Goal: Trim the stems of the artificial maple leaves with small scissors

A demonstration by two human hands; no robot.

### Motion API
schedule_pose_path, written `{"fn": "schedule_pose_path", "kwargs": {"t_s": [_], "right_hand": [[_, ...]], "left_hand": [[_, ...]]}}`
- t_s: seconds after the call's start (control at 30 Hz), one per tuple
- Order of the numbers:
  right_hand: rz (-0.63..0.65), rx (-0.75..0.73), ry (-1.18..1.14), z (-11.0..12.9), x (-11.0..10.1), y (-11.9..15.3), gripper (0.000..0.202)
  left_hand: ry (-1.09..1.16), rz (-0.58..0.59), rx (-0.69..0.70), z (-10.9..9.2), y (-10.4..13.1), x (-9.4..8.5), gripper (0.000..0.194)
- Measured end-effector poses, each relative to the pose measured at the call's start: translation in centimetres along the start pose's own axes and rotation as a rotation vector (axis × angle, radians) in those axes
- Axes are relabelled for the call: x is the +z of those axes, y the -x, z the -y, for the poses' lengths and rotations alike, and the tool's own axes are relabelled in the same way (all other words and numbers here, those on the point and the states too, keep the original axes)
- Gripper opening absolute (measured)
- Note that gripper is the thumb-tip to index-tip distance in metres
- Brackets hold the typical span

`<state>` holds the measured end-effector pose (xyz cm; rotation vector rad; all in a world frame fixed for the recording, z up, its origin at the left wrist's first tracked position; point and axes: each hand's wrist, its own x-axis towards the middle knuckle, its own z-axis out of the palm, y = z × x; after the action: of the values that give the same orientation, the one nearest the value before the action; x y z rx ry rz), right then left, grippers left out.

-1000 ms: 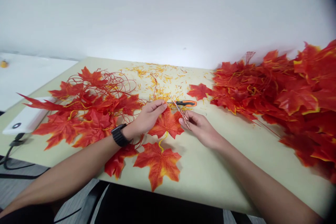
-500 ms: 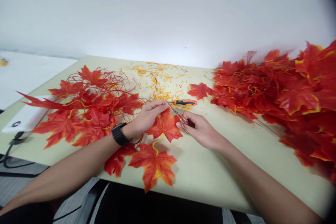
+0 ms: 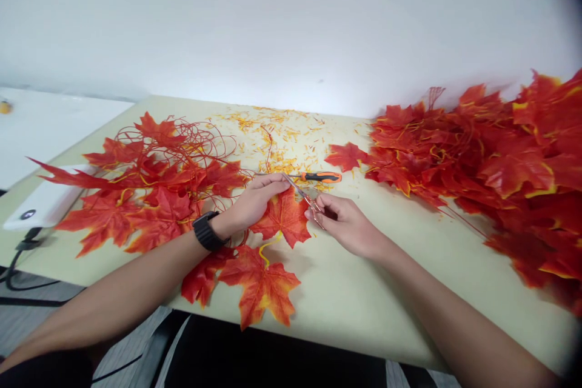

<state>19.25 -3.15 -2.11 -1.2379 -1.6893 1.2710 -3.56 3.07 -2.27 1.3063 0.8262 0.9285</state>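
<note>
My left hand (image 3: 255, 199), with a black watch at the wrist, is closed on the upper edge of a red maple leaf (image 3: 287, 218). A yellow stem joins it to a second leaf (image 3: 264, 288) hanging lower, near the table's front edge. My right hand (image 3: 348, 225) holds small metal scissors (image 3: 311, 202) by the handles. Their blades point up and left to my left fingertips and the leaf's upper edge; the tips are partly hidden there. A small yellow scrap shows just below the scissor handles.
Red leaves and looped stems (image 3: 182, 139) lie on the left, beside a white device (image 3: 45, 203) with a black cable. Yellow scraps (image 3: 282, 163) and an orange-black screwdriver (image 3: 322, 177) lie behind my hands. A large leaf pile (image 3: 495, 157) fills the right.
The held leaf and the one hanging below it have swung slightly left. The scissor handles have moved closer together, and a small yellow scrap now shows below them.
</note>
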Motion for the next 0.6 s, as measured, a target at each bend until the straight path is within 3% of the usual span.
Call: {"fn": "schedule_pose_path", "kwargs": {"t_s": [0.33,0.5,0.6], "right_hand": [[-0.058,-0.003,0.112,-0.25,-0.16,-0.27,0.036],[-0.153,-0.020,0.040,-0.38,-0.13,-0.58,0.047],[-0.146,-0.022,0.060,0.05,-0.27,-0.52,0.052]], "left_hand": [[0.033,-0.009,-0.025,0.10,-0.02,-0.02,0.027],[0.042,-0.016,0.002,-0.14,0.03,0.29,0.032],[0.074,-0.015,0.017,-0.03,-0.06,0.44,0.040]]}}
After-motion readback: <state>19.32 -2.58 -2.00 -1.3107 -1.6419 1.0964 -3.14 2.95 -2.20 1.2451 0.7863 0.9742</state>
